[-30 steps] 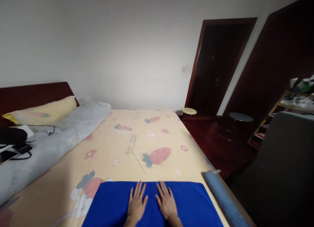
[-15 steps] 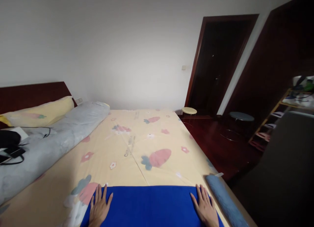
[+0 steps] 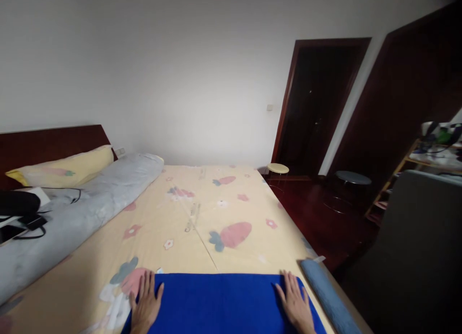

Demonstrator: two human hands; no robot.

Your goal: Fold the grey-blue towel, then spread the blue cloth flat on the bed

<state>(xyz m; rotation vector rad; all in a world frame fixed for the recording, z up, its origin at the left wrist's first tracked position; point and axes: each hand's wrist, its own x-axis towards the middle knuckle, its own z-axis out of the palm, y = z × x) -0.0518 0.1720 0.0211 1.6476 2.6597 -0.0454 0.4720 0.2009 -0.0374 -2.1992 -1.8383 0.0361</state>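
Note:
A blue cloth point(image 3: 220, 302) lies flat at the near side of the bed, its far edge straight and its near part cut off by the frame. On its far left corner rests my left hand point(image 3: 146, 300), palm down with the fingers stretched out. My right hand point(image 3: 296, 300) lies flat near the far right corner, fingers extended and thumb apart. Under the cloth spreads a cream sheet point(image 3: 202, 204) printed with strawberries and flowers. Just right of my right hand is a rolled grey-blue bundle point(image 3: 327, 293) along the bed's edge.
To the left, a grey quilt point(image 3: 90, 209) and a yellow pillow point(image 3: 75, 168) lie by the headboard point(image 3: 54, 139), with black cables and devices on the quilt. Two round stools point(image 3: 277, 168) stand beyond the bed's right side, near a dark door point(image 3: 310, 108). A dark panel point(image 3: 418, 247) rises at right.
The view has tilted and shifted slightly. Both hands stay flat on the cloth's far corners; the right hand sits a little further left in the picture.

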